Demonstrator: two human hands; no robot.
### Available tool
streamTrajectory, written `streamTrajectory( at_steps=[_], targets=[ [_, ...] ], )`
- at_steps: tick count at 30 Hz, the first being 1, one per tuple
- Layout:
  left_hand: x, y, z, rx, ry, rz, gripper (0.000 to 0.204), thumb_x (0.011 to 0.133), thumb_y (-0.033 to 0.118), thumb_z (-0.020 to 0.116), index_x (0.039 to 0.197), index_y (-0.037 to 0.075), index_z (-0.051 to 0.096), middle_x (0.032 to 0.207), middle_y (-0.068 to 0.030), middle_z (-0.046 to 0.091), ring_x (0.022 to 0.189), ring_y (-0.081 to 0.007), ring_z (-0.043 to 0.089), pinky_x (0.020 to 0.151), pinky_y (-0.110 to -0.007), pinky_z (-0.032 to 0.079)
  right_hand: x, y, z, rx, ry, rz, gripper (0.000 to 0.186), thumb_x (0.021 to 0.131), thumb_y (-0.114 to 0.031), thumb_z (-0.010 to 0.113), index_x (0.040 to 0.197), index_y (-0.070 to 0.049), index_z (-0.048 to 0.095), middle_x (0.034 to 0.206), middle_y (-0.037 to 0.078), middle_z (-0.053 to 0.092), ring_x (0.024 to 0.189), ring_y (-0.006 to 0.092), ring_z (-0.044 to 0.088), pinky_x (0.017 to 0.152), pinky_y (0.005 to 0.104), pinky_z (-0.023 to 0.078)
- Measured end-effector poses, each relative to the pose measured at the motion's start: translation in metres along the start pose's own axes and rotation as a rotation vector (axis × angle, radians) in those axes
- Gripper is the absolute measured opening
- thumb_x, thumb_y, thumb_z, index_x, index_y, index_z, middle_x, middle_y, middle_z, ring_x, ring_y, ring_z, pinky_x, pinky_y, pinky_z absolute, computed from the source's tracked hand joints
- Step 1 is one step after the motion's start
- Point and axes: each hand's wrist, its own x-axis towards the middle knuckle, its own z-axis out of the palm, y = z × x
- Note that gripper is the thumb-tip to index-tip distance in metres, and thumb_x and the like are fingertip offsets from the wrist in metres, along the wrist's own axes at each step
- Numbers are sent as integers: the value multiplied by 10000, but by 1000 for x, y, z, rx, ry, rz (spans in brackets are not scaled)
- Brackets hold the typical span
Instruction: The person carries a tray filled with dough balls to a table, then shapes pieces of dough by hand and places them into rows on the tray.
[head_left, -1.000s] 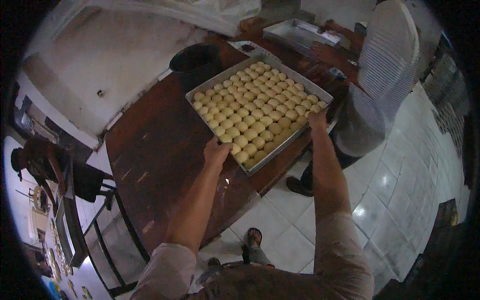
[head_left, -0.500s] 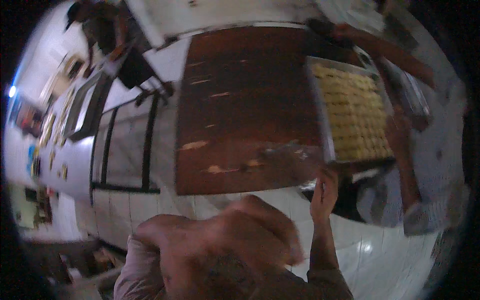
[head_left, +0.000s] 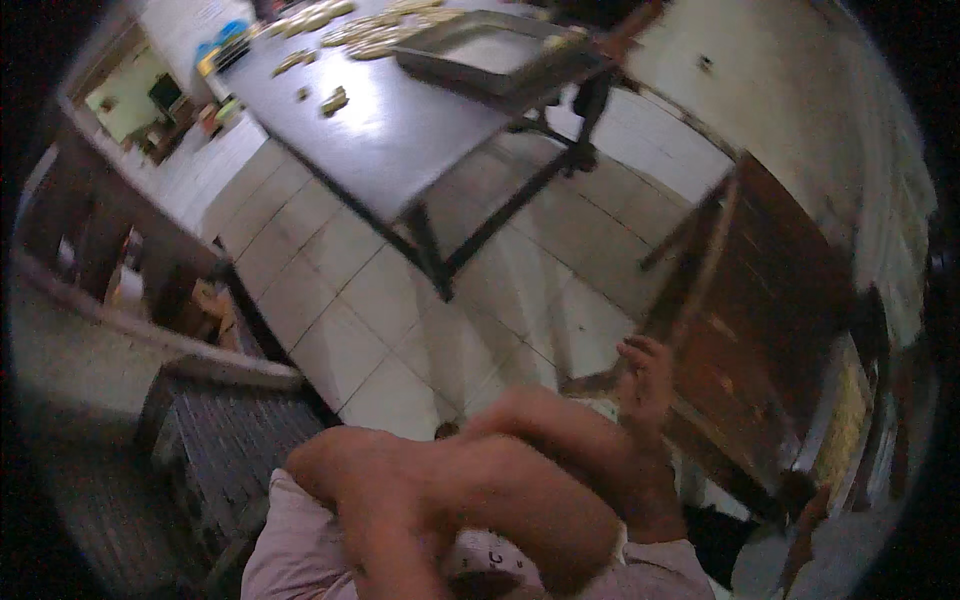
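Observation:
My right hand [head_left: 646, 390] is raised beside the near edge of a brown wooden table [head_left: 760, 360]. Its fingers are loosely bent and apart, with nothing visible in them. My bare left arm [head_left: 490, 490] is bent across the front of my body. The fingers of my left hand cannot be made out among the overlapping, blurred arms. At the far right, a tray of pale yellow pieces [head_left: 840, 420] is partly in view on the brown table.
A metal-topped table [head_left: 400, 150] carries an empty-looking rectangular pan [head_left: 485, 50] and rows of pale dough pieces [head_left: 385, 35]. A person's arm [head_left: 630, 30] shows behind it. Tiled floor [head_left: 400, 320] lies between the tables. A slatted rack [head_left: 240, 430] stands at lower left; another person's hand [head_left: 805, 525] is at lower right.
My view has swung left, so the brown table and tray have shifted to the right edge and the metal table is now ahead. My right hand's fingers have spread apart.

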Motion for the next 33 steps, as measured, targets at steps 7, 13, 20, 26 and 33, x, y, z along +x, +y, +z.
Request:
streamTrajectory(
  at_steps=[7,13,20,26,33],
  targets=[
    [-54,127,-217,553,11,-889,282,796,107,570,1075,59,573,1084,-135,506,1094,-282,465,940,-378,351,81,-73,209,-1,-357,-339,389,743,29,587,1117,-74,562,1115,125,525,1035,289,497,888,377,416],
    [-125,112,-288,610,382,-1368,274,857,120,560,1113,23,543,1090,-99,571,1067,-191,526,906,-336,405,188,-33,276,-217,-348,-427,371,774,-77,602,1142,-94,555,1163,143,492,1145,314,407,969,431,350],
    [-85,43,-423,662,307,-1499,249,889,160,549,1099,26,563,1075,-92,593,1042,-179,547,882,-336,431,349,34,373,-544,10,-306,516,768,-162,650,1247,-81,473,1281,151,407,1241,356,315,1034,447,306],
    [-45,-40,-536,766,246,-1519,228,886,179,561,1067,44,590,1038,-80,600,990,-169,555,858,-324,442,477,59,396,-721,208,-261,551,751,-210,688,1244,-88,473,1274,143,421,1216,356,361,1015,459,326],
    [-25,-157,-717,1210,141,-1228,258,844,209,601,1015,18,619,960,-133,631,890,-252,586,798,-337,454,538,68,430,-1094,175,120,365,800,-257,634,1148,-173,561,1117,25,565,1065,221,495,879,449,329]
  ],
)
